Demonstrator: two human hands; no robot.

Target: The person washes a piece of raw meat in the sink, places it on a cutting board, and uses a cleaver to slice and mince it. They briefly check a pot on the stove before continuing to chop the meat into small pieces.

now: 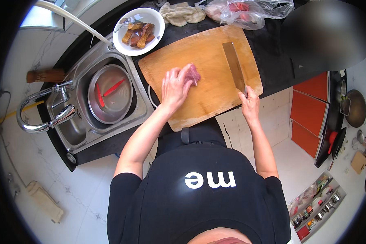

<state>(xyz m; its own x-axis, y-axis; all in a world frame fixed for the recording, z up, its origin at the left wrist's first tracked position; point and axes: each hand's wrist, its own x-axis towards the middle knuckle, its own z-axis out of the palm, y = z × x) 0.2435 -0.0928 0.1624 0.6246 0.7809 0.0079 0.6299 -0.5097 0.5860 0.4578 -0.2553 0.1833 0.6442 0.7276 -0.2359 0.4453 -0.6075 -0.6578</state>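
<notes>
On the wooden cutting board [207,58] lies a small piece of raw meat [192,74]. My left hand [176,87] rests over it, thumb and fingers against its near and left sides. Part of the meat is hidden under those fingers. At the board's right side, my right hand [249,102] grips the handle of a cleaver [234,65]. Its broad blade points away from me, over the board and apart from the meat. The handle is mostly covered by my fingers.
A white bowl [118,36] with browned meat pieces stands beyond the board's left corner. Left is a steel sink [143,113] with a metal basin [119,106] holding two red chilies [114,87] and a faucet [62,117]. A cloth [183,13] and a plastic bag [262,12] with raw meat lie behind.
</notes>
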